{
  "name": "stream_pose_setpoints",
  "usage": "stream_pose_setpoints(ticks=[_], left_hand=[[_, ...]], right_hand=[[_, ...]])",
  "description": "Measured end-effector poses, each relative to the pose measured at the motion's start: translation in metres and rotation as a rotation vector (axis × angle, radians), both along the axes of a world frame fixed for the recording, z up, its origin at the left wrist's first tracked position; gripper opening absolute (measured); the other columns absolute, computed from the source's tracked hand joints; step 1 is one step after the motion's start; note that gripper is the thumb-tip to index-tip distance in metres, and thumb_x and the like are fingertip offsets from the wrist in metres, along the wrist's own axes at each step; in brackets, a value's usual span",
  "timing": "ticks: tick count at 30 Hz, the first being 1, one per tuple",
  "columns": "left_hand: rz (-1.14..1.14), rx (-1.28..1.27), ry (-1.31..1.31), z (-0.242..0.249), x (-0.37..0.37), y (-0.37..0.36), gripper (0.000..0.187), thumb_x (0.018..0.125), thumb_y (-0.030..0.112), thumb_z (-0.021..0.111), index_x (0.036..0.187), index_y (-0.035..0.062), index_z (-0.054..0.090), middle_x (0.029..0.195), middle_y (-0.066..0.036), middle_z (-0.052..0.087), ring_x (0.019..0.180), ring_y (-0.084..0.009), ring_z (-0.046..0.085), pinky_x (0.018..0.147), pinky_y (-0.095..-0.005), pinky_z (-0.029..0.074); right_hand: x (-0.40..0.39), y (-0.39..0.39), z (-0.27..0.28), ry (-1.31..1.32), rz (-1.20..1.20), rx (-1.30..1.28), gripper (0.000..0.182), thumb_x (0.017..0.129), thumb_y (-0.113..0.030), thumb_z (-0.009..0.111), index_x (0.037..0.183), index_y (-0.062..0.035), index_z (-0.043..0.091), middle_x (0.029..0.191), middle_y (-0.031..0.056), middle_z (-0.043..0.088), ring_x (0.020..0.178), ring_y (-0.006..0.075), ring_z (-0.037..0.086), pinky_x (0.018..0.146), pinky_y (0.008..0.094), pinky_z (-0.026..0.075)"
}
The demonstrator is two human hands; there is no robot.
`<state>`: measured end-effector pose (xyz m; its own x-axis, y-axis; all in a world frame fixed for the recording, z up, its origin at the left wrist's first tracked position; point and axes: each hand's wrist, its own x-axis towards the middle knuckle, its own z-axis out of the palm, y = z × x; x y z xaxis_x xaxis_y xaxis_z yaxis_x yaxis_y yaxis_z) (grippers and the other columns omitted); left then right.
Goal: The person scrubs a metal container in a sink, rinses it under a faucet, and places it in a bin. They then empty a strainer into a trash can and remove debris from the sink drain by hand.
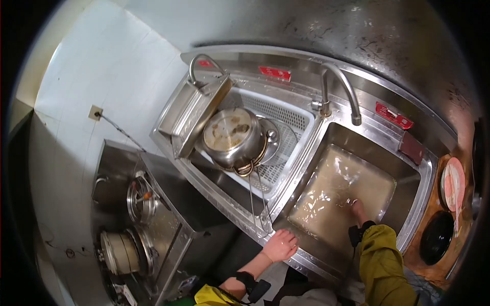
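Note:
Murky brownish water (337,178) fills much of the right-hand sink basin (408,196). My right hand (359,210) reaches down into it. The fingers are under the surface, so their pose and anything they hold are hidden. My left hand (281,246) is at the front rim of the sink, its fingers curled in with nothing visible in them. Just beyond it is the looped end of a long wire handle (259,204). This handle runs back toward an upturned steel pot (229,133) in a white perforated basket (301,120).
A curved faucet (343,84) stands behind the basin. A steel tray (204,120) leans against the left faucet. On the right, a wooden board (431,209) carries a black bowl (437,237) and a pink dish (453,183). Lower left, a lidded pot (120,252) sits on a counter.

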<state>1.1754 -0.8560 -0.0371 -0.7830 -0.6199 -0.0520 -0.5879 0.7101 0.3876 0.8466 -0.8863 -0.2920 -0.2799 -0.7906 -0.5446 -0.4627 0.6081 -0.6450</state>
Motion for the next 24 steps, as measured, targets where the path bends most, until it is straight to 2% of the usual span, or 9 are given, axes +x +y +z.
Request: stream_pose_setpoints(ticks=[1, 4, 7, 10, 13, 16, 19, 22, 24], left_hand=[[0.017, -0.002, 0.002, 0.001, 0.002, -0.002, 0.017, 0.071, 0.021, 0.054, 0.079, 0.0058, 0.053, 0.076, -0.007, 0.05, 0.078, -0.0225, 0.048, 0.076, -0.0332, 0.037], [0.032, -0.029, 0.015, 0.001, 0.006, -0.004, 0.012, 0.07, 0.019, 0.054, 0.07, 0.0074, 0.051, 0.069, -0.005, 0.047, 0.071, -0.0211, 0.047, 0.069, -0.0308, 0.037], [0.044, -0.041, 0.025, -0.001, 0.006, -0.003, 0.011, 0.07, 0.018, 0.053, 0.066, 0.0083, 0.049, 0.067, -0.005, 0.046, 0.069, -0.0201, 0.047, 0.067, -0.0298, 0.036], [0.065, -0.045, 0.028, 0.001, 0.007, -0.003, 0.011, 0.07, 0.017, 0.053, 0.065, 0.0083, 0.049, 0.065, -0.005, 0.046, 0.069, -0.0197, 0.047, 0.067, -0.0295, 0.036], [0.076, -0.059, 0.019, -0.001, 0.008, -0.001, 0.012, 0.07, 0.019, 0.053, 0.064, 0.0085, 0.049, 0.065, -0.004, 0.046, 0.068, -0.0192, 0.047, 0.066, -0.0294, 0.035], [0.074, -0.054, 0.01, -0.001, 0.009, -0.002, 0.013, 0.07, 0.019, 0.053, 0.065, 0.0087, 0.049, 0.065, -0.004, 0.046, 0.068, -0.019, 0.047, 0.066, -0.0295, 0.035], [0.067, -0.042, 0.007, -0.001, 0.009, -0.002, 0.013, 0.071, 0.02, 0.052, 0.065, 0.0084, 0.051, 0.065, -0.005, 0.047, 0.069, -0.0191, 0.047, 0.066, -0.03, 0.035], [0.07, -0.04, 0.012, -0.003, 0.009, -0.002, 0.014, 0.071, 0.021, 0.052, 0.065, 0.0083, 0.051, 0.066, -0.005, 0.047, 0.07, -0.0193, 0.048, 0.067, -0.0303, 0.035], [0.075, -0.036, 0.01, -0.003, 0.009, -0.002, 0.014, 0.071, 0.021, 0.052, 0.065, 0.0083, 0.051, 0.066, -0.005, 0.047, 0.07, -0.0195, 0.048, 0.067, -0.0304, 0.035]], right_hand=[[0.002, -0.003, 0.005, -0.067, 0.019, -0.022, 0.023, 0.069, -0.013, 0.058, 0.088, 0.0007, 0.059, 0.086, 0.0205, 0.059, 0.084, 0.0327, 0.057, 0.071, 0.0365, 0.044], [0.003, -0.001, -0.018, 0.173, 0.081, -0.04, 0.016, 0.071, -0.007, 0.052, 0.083, 0.0014, 0.058, 0.077, 0.019, 0.06, 0.075, 0.0285, 0.059, 0.065, 0.035, 0.044], [-0.012, 0.006, -0.06, 0.049, 0.058, -0.046, 0.02, 0.072, -0.015, 0.049, 0.075, 0.0028, 0.058, 0.073, 0.0134, 0.062, 0.062, 0.0207, 0.057, 0.056, 0.0344, 0.042], [-0.018, 0.011, -0.134, 0.018, -0.157, 0.041, 0.012, 0.073, -0.005, 0.046, 0.075, 0.0023, 0.056, 0.062, 0.0165, 0.056, 0.058, 0.0206, 0.055, 0.051, 0.0363, 0.041], [-0.003, 0.002, -0.023, -0.23, -0.075, -0.045, 0.01, 0.071, -0.004, 0.047, 0.071, 0.0017, 0.054, 0.057, 0.0139, 0.053, 0.052, 0.0196, 0.055, 0.046, 0.0368, 0.039], [-0.023, 0.01, -0.09, 0.136, 0.208, -0.283, 0.006, 0.069, -0.002, 0.049, 0.071, 0.001, 0.053, 0.058, 0.0103, 0.052, 0.049, 0.021, 0.054, 0.041, 0.036, 0.039], [-0.011, 0.002, -0.038, -0.031, 0.022, 0.067, 0.007, 0.068, -0.001, 0.052, 0.072, 0.0021, 0.055, 0.059, 0.01, 0.054, 0.049, 0.0216, 0.055, 0.04, 0.0359, 0.04], [-0.001, -0.001, -0.016, -0.199, -0.179, 0.041, 0.011, 0.066, 0.002, 0.052, 0.076, 0.0033, 0.057, 0.061, 0.0103, 0.056, 0.05, 0.0216, 0.055, 0.041, 0.0348, 0.04], [-0.001, -0.003, -0.005, -0.199, -0.108, 0.086, 0.014, 0.067, 0.004, 0.05, 0.078, 0.0034, 0.057, 0.062, 0.0087, 0.056, 0.05, 0.0197, 0.054, 0.041, 0.0338, 0.041]])
